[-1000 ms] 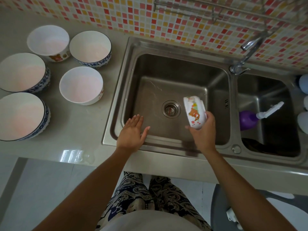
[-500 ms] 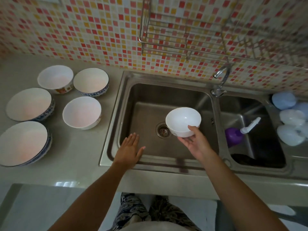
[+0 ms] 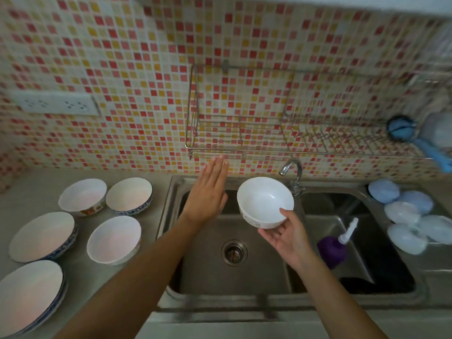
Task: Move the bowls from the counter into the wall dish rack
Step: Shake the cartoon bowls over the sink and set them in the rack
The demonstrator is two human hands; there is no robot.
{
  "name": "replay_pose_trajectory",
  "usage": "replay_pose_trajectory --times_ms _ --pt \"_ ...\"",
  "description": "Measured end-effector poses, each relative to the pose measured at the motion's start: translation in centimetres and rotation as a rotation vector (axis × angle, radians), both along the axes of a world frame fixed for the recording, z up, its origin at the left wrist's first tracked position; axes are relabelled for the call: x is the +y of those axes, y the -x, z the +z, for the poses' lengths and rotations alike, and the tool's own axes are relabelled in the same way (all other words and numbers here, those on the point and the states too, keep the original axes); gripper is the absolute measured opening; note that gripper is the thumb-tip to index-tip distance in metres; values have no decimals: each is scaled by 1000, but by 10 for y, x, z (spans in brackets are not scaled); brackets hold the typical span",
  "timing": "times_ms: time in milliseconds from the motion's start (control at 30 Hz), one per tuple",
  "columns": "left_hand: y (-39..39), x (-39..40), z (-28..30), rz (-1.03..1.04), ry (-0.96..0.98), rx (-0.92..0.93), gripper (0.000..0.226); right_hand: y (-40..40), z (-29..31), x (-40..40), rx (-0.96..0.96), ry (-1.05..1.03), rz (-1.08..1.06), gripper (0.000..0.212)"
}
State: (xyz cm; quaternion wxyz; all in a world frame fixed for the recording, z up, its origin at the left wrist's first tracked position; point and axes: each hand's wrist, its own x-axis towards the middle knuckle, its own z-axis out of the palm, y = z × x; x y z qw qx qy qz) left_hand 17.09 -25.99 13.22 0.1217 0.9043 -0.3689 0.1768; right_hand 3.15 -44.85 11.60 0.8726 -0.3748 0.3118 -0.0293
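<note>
While the right hand (image 3: pixel 286 237) is cupping a small white bowl (image 3: pixel 265 203) from below, thumb hooked over its near rim and fingers curled under its base, the bowl is hanging upright above the left basin of the steel double sink (image 3: pixel 234 277), at about twelve o'clock from the drain (image 3: pixel 234 252). At nine o'clock from the bowl, the left hand (image 3: pixel 208 194) is reaching up flat, fingers straight and together, holding nothing, its fingertips lying just under the lower rail of the wire wall dish rack (image 3: pixel 244 133), which is hanging on the mosaic tile wall at twelve o'clock. Five bowls are sitting on the counter (image 3: pixel 156 199) at nine o'clock from the sink: a cartoon-print bowl (image 3: pixel 83 197) and a blue-patterned bowl (image 3: pixel 129 195) at the back, a white bowl (image 3: pixel 114 239) nearer, and two wide blue-rimmed bowls (image 3: pixel 42 236) (image 3: pixel 29 296) at the far left. A faucet (image 3: pixel 292 173) is standing at one o'clock from the held bowl. In the right basin a purple pump bottle (image 3: pixel 333 248) is lying tilted, and pale blue and white round things (image 3: pixel 406 216), too blurred to name, are resting at three o'clock.
</note>
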Motion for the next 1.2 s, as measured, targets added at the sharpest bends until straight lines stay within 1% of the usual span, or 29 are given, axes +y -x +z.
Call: replay_pose_trajectory --times_ms 133,200,267,367,500,633,667,733,800,867,967,1033,1200 --pt "-26 -19 32 108 -76 -44 63 -2 24 -9 -55 7 -13 50" --pt "-39 -21 34 160 -114 -21 66 -3 37 -11 -84 40 3 41" --pt "-49 -21 32 180 -146 -2 69 -6 51 -16 -128 48 22 37" --pt "-52 -22 30 181 -179 0 71 -18 78 -24 -207 37 28 41" --pt "-52 -21 31 155 -167 21 71 -47 112 -36 -285 88 23 52" --pt "-54 -19 32 140 -161 42 70 -78 133 -52 -304 215 27 48" --pt "-54 -18 32 138 -163 50 71 -85 137 -56 -304 270 29 52" --pt "-54 -18 32 139 -179 60 71 -101 140 -61 -273 421 6 68" --pt "-56 -18 32 142 -184 73 71 -116 141 -64 -206 662 -54 72" --pt "-57 -19 32 143 -185 82 71 -128 141 -66 -159 951 -91 76" --pt "-56 -20 33 146 -168 92 74 -146 137 -72 -173 1301 -61 86" --pt "-55 -21 35 150 -161 107 78 -158 133 -75 -196 1446 -24 86" --pt "-52 -23 36 164 -131 130 80 -178 119 -72 -232 1741 73 84"
